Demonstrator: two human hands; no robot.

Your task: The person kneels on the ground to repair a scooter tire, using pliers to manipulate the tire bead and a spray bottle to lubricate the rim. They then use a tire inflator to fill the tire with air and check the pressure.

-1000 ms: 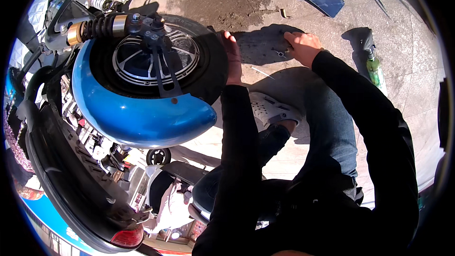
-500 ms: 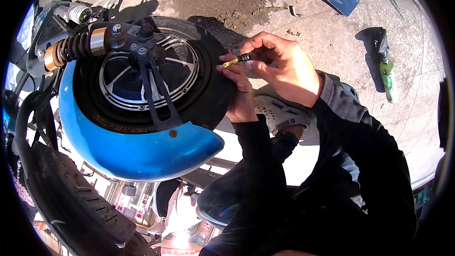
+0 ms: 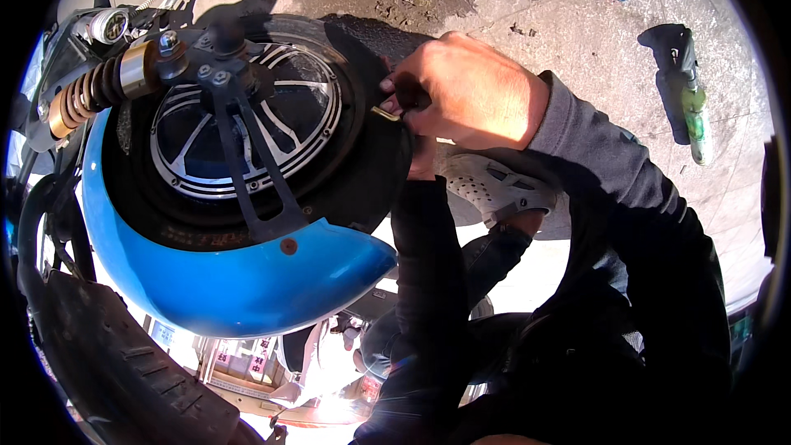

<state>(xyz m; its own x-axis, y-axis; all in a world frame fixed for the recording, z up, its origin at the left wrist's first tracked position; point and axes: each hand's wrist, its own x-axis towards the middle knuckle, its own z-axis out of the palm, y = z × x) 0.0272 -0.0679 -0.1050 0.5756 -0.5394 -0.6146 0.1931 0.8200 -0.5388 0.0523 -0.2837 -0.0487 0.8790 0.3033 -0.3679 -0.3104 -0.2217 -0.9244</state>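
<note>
Up close, the right hand (image 3: pixel 474 91) has its fingers (image 3: pixel 404 86) curled together and pinched on a small tool (image 3: pixel 387 113), a slim piece with a yellowish, brassy tip that juts out just below the fingertips and presses against the matte black rubber of the tire (image 3: pixel 375 165). The short length of the tool that shows lies slanted, its tip pointing left and slightly up toward the wheel's hub; the rest is hidden inside the grip. The left hand (image 3: pixel 422 161) sits directly under the right one, mostly covered by it and by a dark sleeve, so whether its fingers are closed or apart cannot be told. Left of the fingers, the round alloy wheel (image 3: pixel 247 128) shows shiny ribbed spokes, crossed by a flat black metal bracket (image 3: pixel 247 173). A glossy blue mudguard (image 3: pixel 222 280) curves below it. Far left, a coiled orange shock spring (image 3: pixel 78 99) stands. Right of the hand, a green bottle (image 3: pixel 695 119) lies on rough concrete ground (image 3: pixel 577 25).
</note>
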